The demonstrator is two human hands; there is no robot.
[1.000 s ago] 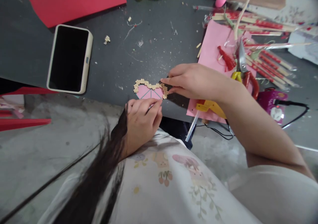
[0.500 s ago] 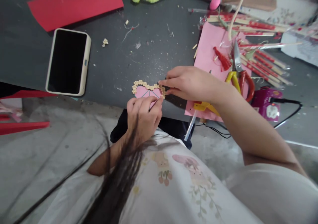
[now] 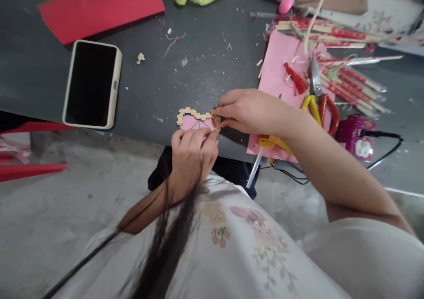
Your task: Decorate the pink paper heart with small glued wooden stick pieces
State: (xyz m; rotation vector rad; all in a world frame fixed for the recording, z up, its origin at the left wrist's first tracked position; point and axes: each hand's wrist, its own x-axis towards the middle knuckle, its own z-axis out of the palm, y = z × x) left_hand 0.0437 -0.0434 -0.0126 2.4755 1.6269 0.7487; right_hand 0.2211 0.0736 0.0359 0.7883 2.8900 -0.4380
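A small pink paper heart (image 3: 195, 121) edged with tiny beige pieces lies at the near edge of the dark table (image 3: 185, 73). My left hand (image 3: 192, 157) is curled at the heart's lower edge, its fingertips pressed on the paper and holding it down. My right hand (image 3: 251, 111) reaches in from the right. Its fingertips are pinched together at the heart's right rim; whether a small piece sits in the pinch is hidden. Strands of dark hair hang over my left wrist.
A phone (image 3: 91, 83) lies face up at the left, red paper (image 3: 99, 8) behind it. At the right lie pink paper (image 3: 281, 65), yellow and red pliers (image 3: 319, 102), a yellow glue gun (image 3: 273, 145), wrapped chopsticks (image 3: 347, 80) and a purple device (image 3: 356, 135) with a cord.
My left hand has slid up a little onto the heart's lower edge. My right hand stays pinched at the heart's right rim. The view shifted slightly.
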